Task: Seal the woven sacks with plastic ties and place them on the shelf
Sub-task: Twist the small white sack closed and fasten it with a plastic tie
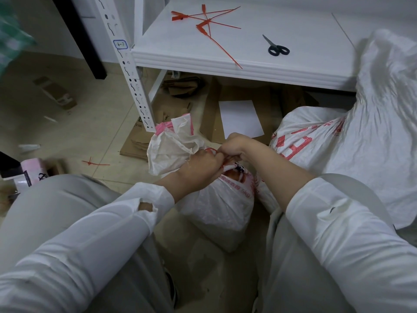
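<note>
Two hands meet over the gathered neck of a crinkled white woven sack (216, 206) standing on the floor between the person's knees: the left hand (200, 164) is fisted around the bunched neck, and the right hand (234, 146) pinches a thin red plastic tie (212, 150) looped there. More red ties (206, 21), stiff and tapered, lie crossed on the smooth white shelf (225, 59) near black-handled scissors (276, 47). Red print on the sacks is unreadable; a blue-framed label (120, 44) on the perforated shelf post reads roughly "1-1".

Blue-bordered label (120, 44) on shelf post (126, 64) (reads "1-1"), sack print illegible
</note>
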Tool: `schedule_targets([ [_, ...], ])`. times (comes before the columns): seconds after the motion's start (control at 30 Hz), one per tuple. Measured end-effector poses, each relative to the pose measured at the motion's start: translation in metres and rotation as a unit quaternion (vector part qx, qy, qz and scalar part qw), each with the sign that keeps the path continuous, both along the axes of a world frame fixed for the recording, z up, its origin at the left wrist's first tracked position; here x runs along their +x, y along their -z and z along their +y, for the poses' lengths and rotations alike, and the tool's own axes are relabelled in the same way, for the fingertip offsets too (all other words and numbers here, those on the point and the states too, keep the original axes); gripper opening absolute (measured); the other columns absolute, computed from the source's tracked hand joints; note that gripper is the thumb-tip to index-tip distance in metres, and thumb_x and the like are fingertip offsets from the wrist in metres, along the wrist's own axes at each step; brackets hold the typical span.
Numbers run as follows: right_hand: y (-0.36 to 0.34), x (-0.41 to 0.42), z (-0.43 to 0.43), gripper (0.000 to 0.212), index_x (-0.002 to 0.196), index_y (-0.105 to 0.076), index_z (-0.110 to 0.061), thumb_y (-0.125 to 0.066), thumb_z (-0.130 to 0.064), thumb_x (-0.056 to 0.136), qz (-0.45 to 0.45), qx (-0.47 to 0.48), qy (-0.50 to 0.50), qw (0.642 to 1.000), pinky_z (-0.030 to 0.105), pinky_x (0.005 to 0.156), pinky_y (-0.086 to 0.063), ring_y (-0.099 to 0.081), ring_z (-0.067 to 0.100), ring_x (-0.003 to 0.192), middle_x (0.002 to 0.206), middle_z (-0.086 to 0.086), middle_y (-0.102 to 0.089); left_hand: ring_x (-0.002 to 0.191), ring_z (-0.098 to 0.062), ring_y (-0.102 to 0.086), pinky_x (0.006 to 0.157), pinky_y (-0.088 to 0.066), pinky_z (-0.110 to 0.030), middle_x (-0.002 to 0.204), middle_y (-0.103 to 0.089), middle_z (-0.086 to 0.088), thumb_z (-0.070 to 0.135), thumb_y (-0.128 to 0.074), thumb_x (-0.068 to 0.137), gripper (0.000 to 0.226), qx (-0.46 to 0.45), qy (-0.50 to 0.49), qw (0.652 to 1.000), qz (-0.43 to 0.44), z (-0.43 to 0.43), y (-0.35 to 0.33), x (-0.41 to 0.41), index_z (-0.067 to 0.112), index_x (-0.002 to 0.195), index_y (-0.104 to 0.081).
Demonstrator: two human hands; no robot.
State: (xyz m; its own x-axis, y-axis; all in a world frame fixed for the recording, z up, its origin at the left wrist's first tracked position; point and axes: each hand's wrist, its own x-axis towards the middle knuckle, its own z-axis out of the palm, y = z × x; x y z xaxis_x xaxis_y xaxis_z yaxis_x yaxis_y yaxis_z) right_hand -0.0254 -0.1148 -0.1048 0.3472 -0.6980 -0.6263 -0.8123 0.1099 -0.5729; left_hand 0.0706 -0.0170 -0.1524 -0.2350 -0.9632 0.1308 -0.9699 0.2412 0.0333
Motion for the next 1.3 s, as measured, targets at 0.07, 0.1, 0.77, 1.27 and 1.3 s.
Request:
schedule_targets([
  [0.07,0.000,-0.001,-0.001,0.027,0.108,-0.063,0.005,-0.065,-0.009,0.084,-0.002,0.009,0.003,1.000,0.044,0.081,-0.059,-0.072,0.031,0.087,0.099,0.020,-0.070,0.080,-0.029,-0.060,0.068,-0.048,-0.040,0.094,-0.062,-0.013,0.032,-0.043,0.098,0.028,-0.006,-0.006,1.000,-0.001,-0.001,0.003,0.000,0.008,0.105,-0.055],
  [0.1,0.000,-0.001,-0.002,0.028,0.109,-0.063,0.005,-0.065,-0.008,0.084,-0.001,0.016,0.002,1.000,0.044,0.081,-0.059,-0.072,0.030,0.086,0.098,0.020,-0.070,0.078,-0.030,-0.060,0.068,-0.050,-0.042,0.092,-0.062,-0.014,0.032,-0.043,0.098,0.028,-0.008,-0.005,1.000,-0.004,-0.001,0.005,0.000,0.008,0.104,-0.055],
  [0.77,-0.001,-0.004,-0.003,0.006,0.091,-0.062,0.002,-0.057,0.006,0.088,-0.019,0.071,0.006,0.997,0.030,0.061,-0.059,-0.067,0.019,0.059,0.073,0.014,-0.066,0.054,-0.029,-0.060,0.052,-0.048,-0.035,0.064,-0.062,-0.013,0.016,-0.072,0.078,0.015,-0.035,0.026,0.998,-0.051,0.002,0.000,-0.003,0.006,0.080,-0.061],
  [1.27,-0.002,-0.008,-0.001,0.006,0.080,-0.066,-0.005,-0.066,-0.002,0.085,0.027,0.093,-0.066,0.993,0.019,0.055,-0.052,-0.064,0.012,0.067,0.077,0.007,-0.067,0.076,-0.019,-0.062,0.072,-0.051,-0.039,0.083,-0.070,0.000,0.029,-0.077,0.079,0.017,0.106,-0.042,0.975,0.192,0.001,-0.020,0.007,0.012,0.081,-0.077],
  [1.3,-0.002,-0.008,0.000,0.005,0.081,-0.066,-0.004,-0.066,-0.003,0.086,0.028,0.096,-0.068,0.993,0.017,0.052,-0.052,-0.064,0.012,0.067,0.078,0.007,-0.067,0.074,-0.018,-0.061,0.072,-0.052,-0.040,0.081,-0.068,0.001,0.029,-0.078,0.078,0.018,0.115,-0.047,0.971,0.203,0.001,-0.020,0.008,0.011,0.080,-0.077],
])
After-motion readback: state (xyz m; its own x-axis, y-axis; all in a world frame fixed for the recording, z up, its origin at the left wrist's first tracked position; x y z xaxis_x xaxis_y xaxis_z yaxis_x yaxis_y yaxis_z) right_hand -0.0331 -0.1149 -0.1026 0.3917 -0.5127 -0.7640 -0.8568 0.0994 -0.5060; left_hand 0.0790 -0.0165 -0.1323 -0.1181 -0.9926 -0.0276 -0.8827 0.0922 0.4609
